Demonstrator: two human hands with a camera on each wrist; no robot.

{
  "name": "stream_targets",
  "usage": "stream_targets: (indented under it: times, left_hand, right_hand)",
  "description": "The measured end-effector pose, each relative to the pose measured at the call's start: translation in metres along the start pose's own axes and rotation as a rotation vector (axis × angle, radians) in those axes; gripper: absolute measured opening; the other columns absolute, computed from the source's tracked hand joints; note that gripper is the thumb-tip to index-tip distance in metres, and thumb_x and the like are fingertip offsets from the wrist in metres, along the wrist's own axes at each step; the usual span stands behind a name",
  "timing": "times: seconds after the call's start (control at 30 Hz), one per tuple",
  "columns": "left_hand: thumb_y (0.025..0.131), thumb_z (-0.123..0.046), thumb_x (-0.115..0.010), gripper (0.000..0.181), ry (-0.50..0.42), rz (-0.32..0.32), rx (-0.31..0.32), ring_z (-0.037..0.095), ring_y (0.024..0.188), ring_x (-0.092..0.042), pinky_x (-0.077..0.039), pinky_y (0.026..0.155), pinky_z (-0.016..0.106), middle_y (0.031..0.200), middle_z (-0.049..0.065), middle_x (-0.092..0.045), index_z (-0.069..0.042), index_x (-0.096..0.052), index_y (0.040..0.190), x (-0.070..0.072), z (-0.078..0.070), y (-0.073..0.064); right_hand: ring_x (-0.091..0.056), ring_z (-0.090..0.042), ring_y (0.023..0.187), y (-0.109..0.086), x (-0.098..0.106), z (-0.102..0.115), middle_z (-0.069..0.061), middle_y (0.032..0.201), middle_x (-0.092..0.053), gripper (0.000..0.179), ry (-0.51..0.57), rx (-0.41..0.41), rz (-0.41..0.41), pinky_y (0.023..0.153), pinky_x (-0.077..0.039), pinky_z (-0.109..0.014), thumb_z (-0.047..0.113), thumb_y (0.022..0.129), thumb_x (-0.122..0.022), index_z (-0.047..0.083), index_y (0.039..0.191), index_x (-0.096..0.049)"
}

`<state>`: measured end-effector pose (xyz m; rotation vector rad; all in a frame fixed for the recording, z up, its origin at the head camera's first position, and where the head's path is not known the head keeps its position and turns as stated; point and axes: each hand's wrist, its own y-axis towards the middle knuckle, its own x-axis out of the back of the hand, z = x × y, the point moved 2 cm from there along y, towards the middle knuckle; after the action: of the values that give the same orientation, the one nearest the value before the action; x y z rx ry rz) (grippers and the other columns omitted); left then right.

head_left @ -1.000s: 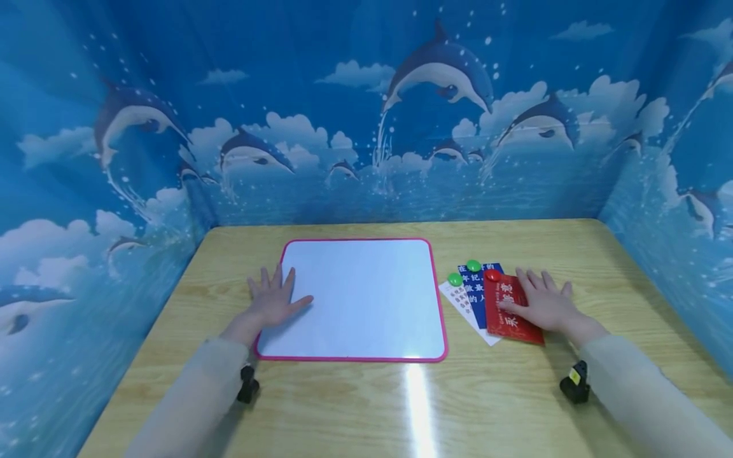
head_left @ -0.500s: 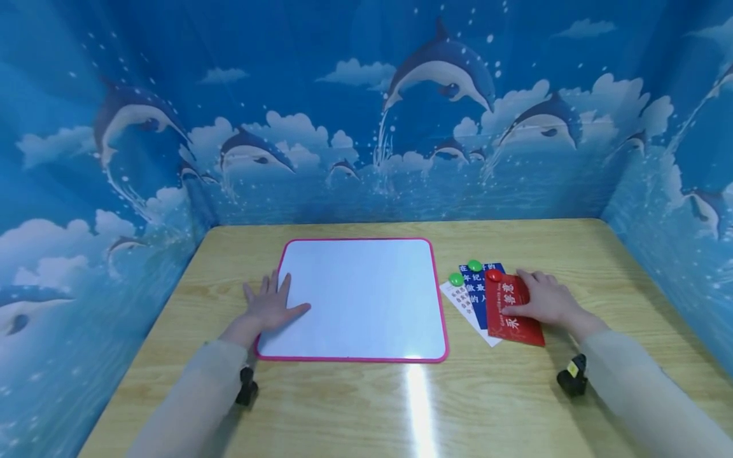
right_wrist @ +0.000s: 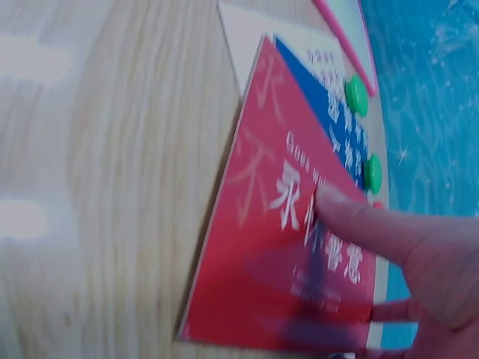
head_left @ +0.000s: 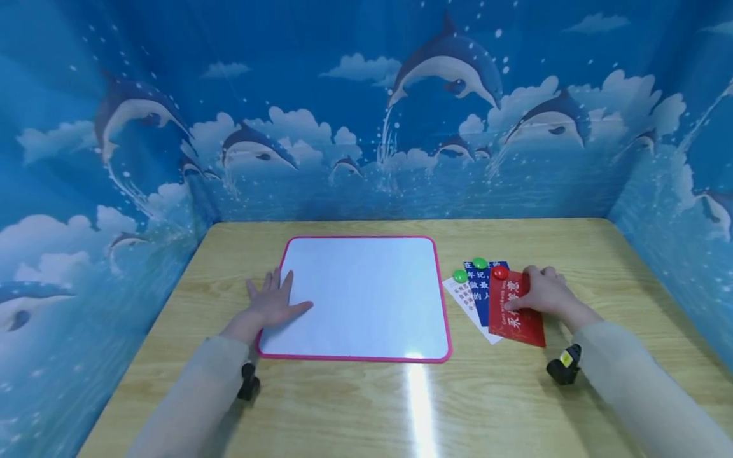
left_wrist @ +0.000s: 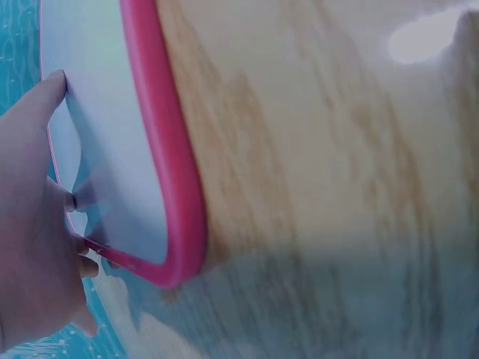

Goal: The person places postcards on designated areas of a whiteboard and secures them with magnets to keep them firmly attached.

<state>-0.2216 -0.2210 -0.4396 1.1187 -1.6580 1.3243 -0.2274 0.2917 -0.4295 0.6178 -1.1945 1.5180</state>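
Observation:
My left hand (head_left: 272,308) rests with spread fingers on the left edge of a pink-framed whiteboard (head_left: 366,296), its thumb on the white surface. At the right, my right hand (head_left: 546,294) pinches a red card (head_left: 518,327) with white lettering, thumb on top and fingers bent round its right edge. A red round magnet (head_left: 501,272) sits at the top of that card. Partly hidden under it is a blue card (head_left: 480,294) with white characters, and a white card (head_left: 487,333) fans out below. In the right wrist view the thumb (right_wrist: 352,213) presses the red card's face.
Two green round magnets (head_left: 460,276) lie at the top ends of the blue and white cards. Everything lies on a wood-grain table (head_left: 343,407). A blue dolphin-print curtain (head_left: 355,191) surrounds its back and sides.
My right hand's fingers have drawn in from lying spread over the red card to gripping its edge. The left hand stays almost where it was on the whiteboard.

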Motion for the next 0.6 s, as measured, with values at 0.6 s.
stream_targets:
  times: [0.6]
  left_hand:
    - [0.086, -0.063, -0.047, 0.097, 0.0, 0.028, 0.023, 0.048, 0.14, 0.005, 0.016, 0.102, 0.071, 0.154, 0.028, 0.003, -0.003, -0.007, 0.15, 0.004, -0.003, -0.001]
  right_hand:
    - [-0.041, -0.042, 0.106, 0.002, 0.011, -0.016, -0.039, 0.131, -0.027, 0.062, 0.327, -0.092, 0.024, 0.077, -0.05, -0.038, 0.008, 0.086, -0.057, -0.009, 0.139, -0.029]
